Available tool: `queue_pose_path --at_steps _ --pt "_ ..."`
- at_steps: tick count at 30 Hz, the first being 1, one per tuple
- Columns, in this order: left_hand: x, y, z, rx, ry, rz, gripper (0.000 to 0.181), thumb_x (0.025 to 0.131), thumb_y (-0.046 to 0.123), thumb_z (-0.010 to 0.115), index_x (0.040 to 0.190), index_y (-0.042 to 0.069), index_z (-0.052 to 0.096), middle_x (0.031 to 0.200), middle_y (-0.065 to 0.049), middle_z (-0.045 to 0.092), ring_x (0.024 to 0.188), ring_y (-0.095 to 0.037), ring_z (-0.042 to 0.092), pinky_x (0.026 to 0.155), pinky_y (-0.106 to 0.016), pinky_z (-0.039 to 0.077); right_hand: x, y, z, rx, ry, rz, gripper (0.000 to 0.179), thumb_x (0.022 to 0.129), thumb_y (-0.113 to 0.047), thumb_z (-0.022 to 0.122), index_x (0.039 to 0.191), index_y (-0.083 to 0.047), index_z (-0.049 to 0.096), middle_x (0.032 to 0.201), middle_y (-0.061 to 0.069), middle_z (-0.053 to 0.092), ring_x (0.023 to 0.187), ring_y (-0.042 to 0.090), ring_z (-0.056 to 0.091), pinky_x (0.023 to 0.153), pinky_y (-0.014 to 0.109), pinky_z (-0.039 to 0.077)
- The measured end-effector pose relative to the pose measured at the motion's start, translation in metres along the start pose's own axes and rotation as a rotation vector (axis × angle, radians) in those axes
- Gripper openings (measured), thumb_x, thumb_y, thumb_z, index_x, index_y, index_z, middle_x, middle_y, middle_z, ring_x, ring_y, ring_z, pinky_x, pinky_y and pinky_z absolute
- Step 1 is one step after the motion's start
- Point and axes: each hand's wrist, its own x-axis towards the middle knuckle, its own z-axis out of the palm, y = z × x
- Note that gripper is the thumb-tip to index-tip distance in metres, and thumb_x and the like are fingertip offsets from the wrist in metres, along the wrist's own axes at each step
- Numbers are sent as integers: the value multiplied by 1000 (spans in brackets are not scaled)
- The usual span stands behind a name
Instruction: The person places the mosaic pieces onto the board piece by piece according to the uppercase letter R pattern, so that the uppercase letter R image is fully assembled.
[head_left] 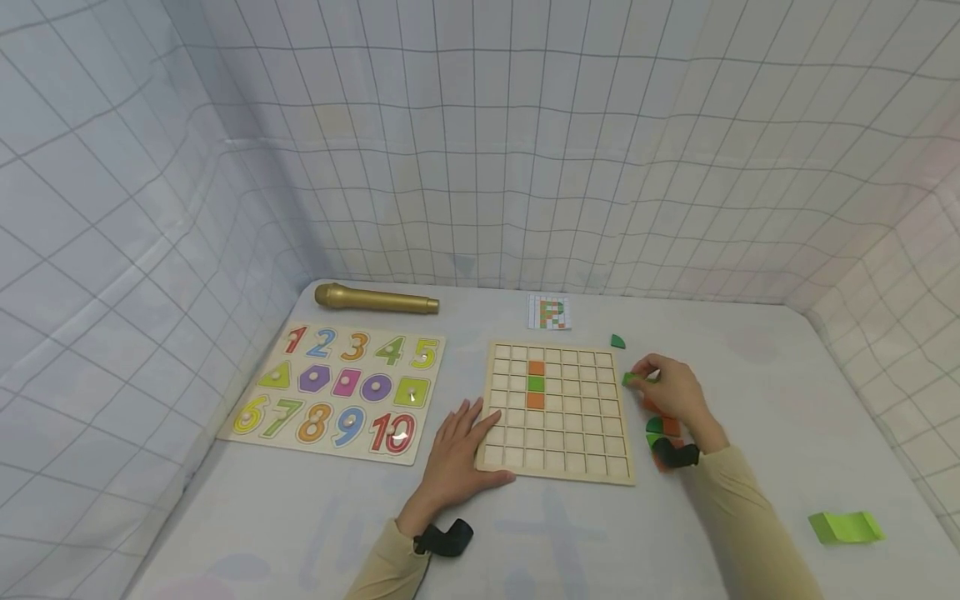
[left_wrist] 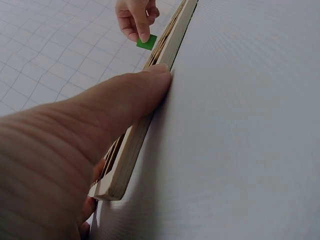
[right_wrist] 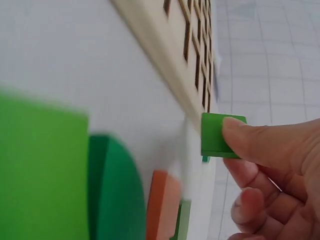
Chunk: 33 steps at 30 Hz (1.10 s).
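Note:
My right hand [head_left: 670,388] pinches a light green square tile [right_wrist: 212,134] between thumb and finger, beside the right edge of the wooden grid board [head_left: 585,479]. At the board's lower left corner my left hand [head_left: 453,458] rests with spread fingers, its thumb [left_wrist: 145,87] against the front edge. One column of the grid holds an orange tile [head_left: 536,367], a green tile [head_left: 536,383] and another orange tile [head_left: 536,401]. Loose orange and green pieces, among them a dark green quarter-round [head_left: 655,425], lie under and near my right wrist.
Behind the board lies a small pattern card [head_left: 549,312]; a dark green quarter-round piece [head_left: 617,341] is near the far right corner. To the left are a number puzzle board [head_left: 315,392] and a gold microphone [head_left: 375,299]. A lime green curved block [head_left: 846,527] sits front right.

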Motion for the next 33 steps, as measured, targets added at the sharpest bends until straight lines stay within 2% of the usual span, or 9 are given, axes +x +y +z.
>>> queue_pose_path --at_steps 3,8,10,13,23,33 --pt "0 0 0 0 -1 -1 87 71 52 76 143 14 44 152 -13 27 142 -30 14 113 -45 10 -1 -9 5 49 44 -54 16 85 -16 73 91 -5 65 82 5 64 54 16 49 45 27 39" --pt "0 0 0 -1 -3 -5 87 71 52 76 143 14 44 153 -12 27 142 -29 13 113 -44 10 -1 -28 17 135 84 -212 14 82 -12 76 88 -5 65 80 2 64 54 12 44 46 24 37" --pt "0 -1 0 -2 -3 -5 87 71 52 76 142 14 44 153 -12 27 142 -29 13 113 -45 10 -3 -38 22 173 72 -262 13 82 -12 76 87 -6 66 80 1 64 52 10 42 45 24 35" --pt "0 -1 1 0 -3 -5 87 71 53 76 143 14 44 153 -12 27 142 -29 13 113 -45 10 -4 -52 30 224 29 -296 12 82 -13 75 87 -7 66 80 -1 64 49 9 40 43 24 34" --pt "1 0 0 7 -13 -11 86 72 53 75 143 14 44 153 -12 26 142 -29 12 113 -45 9 -7 -78 58 256 -120 -273 11 82 -19 76 85 -14 67 79 -7 62 50 10 43 44 25 37" --pt "1 0 0 11 -10 -6 86 72 53 75 142 13 45 152 -13 27 142 -30 14 113 -46 11 -7 -91 77 219 -152 -265 12 80 -19 78 80 -16 66 74 -10 60 53 9 43 47 23 36"
